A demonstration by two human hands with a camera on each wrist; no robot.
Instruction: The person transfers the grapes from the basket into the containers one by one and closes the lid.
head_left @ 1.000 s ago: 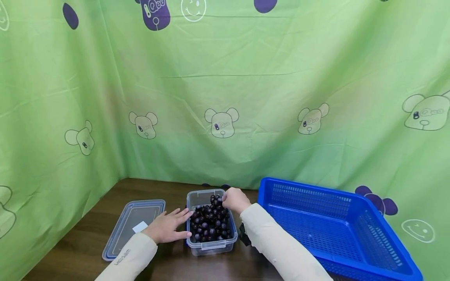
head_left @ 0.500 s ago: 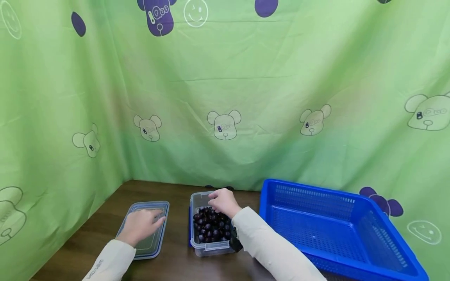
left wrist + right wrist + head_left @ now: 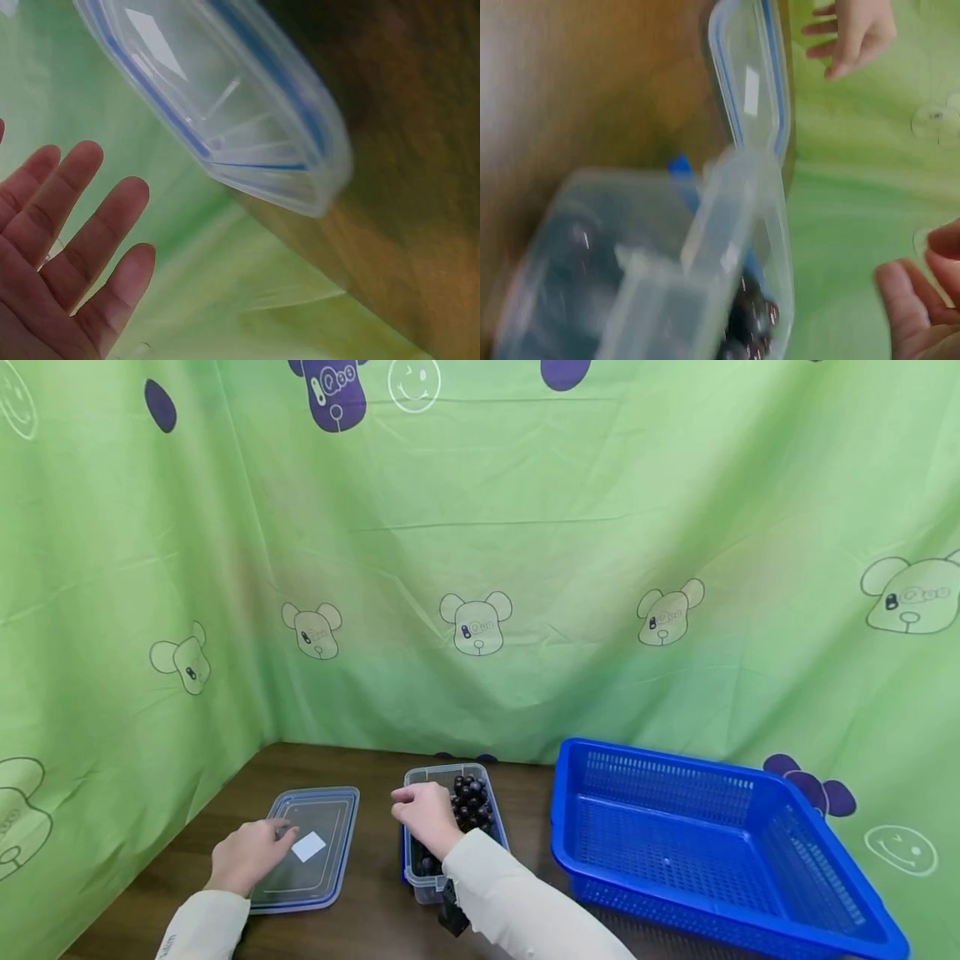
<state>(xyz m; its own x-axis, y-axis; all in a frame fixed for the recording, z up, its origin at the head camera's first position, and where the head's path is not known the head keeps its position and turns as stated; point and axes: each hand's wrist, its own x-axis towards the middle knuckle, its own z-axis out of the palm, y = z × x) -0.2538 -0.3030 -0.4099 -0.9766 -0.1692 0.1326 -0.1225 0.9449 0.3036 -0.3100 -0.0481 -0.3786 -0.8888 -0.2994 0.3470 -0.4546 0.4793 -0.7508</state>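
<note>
On a dark wooden table (image 3: 375,927) backed by a green cartoon-print cloth (image 3: 570,610), a person in cream sleeves works over a clear plastic container (image 3: 420,881) of dark round grapes (image 3: 472,802). Over the container's near left part hovers the right hand (image 3: 423,814), fingers curled downward; whether it holds anything cannot be told from the head view, and the right wrist view shows only loosely bent fingertips (image 3: 907,315) beside the container's rim. Left of the container lies its clear, blue-edged lid (image 3: 330,827), flat on the table and just apart from the box. At the lid's near left part sits the left hand (image 3: 247,856), palm down; in the left wrist view its fingers (image 3: 90,240) are straight and spread, gripping nothing. A white label (image 3: 308,847) shows on the lid. To the right stands a blue mesh basket (image 3: 750,927).
</note>
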